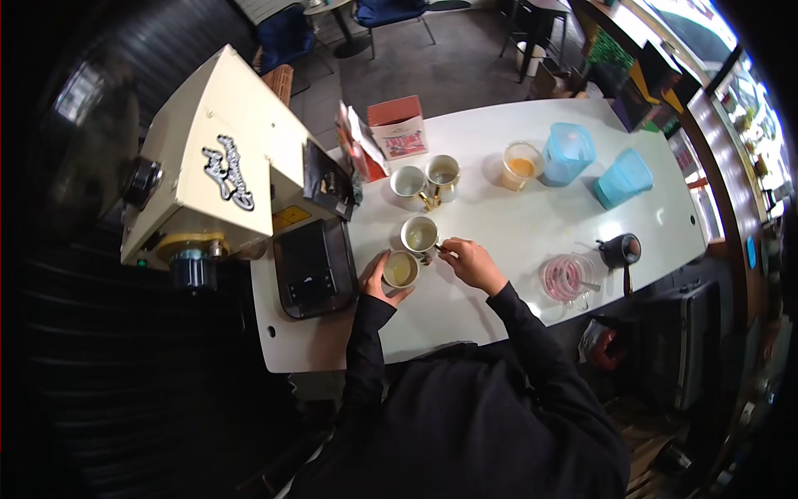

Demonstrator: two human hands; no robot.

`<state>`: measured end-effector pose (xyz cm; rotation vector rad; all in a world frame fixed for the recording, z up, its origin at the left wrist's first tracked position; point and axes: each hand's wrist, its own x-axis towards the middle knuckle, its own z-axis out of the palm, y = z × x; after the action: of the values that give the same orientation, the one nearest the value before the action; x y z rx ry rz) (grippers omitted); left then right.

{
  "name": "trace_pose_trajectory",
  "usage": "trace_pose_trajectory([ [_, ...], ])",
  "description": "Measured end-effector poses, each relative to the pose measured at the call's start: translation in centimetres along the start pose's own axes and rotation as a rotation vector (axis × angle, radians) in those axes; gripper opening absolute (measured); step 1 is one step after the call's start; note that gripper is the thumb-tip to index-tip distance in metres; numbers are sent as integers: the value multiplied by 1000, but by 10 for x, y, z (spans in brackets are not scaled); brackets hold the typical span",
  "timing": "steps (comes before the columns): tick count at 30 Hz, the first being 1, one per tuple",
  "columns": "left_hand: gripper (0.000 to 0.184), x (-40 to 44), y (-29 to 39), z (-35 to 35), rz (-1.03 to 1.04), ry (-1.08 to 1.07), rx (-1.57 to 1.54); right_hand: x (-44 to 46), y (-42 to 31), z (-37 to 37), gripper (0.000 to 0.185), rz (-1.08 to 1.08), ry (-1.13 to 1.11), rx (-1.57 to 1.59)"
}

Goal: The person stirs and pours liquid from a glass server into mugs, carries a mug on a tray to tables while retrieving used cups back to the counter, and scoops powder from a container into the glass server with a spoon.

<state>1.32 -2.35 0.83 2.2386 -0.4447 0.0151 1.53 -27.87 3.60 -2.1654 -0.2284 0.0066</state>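
My left hand [384, 284] is wrapped round the side of a light-coloured mug [401, 270] with a pale yellowish inside. Just behind it stands a second mug [419, 234], white inside with a little pale content at its bottom. My right hand [471, 263] pinches at this second mug's handle side; the fingers cover most of the handle. Two more mugs, one on the left [408, 185] and one on the right [442, 175], stand farther back with gold handles turned toward each other.
A cream machine [241, 141] with a black tray [312, 279] stands at left. Behind the mugs is a box [398, 129]. To the right are a cup of orange liquid [520, 168], blue containers [568, 154] [623, 179], a glass jug [568, 277] and a dark handled pot [620, 250].
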Motion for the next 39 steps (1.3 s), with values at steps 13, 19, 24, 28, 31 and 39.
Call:
trace_pose_trajectory([
  [13, 100, 42, 61, 67, 279, -358, -104, -114, 15, -56, 17, 284, 315, -44],
  [19, 105, 55, 71, 88, 389, -424, -95, -133, 13, -57, 19, 323, 402, -26],
  [24, 103, 58, 79, 91, 404, -436, -95, -146, -2, -61, 34, 404, 437, 127],
  [28, 93, 59, 82, 84, 436, -449, -166, -166, 6, -61, 33, 408, 476, 142],
  [31, 79, 64, 86, 76, 513, -387, -205, -178, 5, -70, 30, 431, 464, 126],
  [39, 65, 72, 111, 69, 387, -150, -366, -225, 6, -114, 21, 531, 431, -7],
])
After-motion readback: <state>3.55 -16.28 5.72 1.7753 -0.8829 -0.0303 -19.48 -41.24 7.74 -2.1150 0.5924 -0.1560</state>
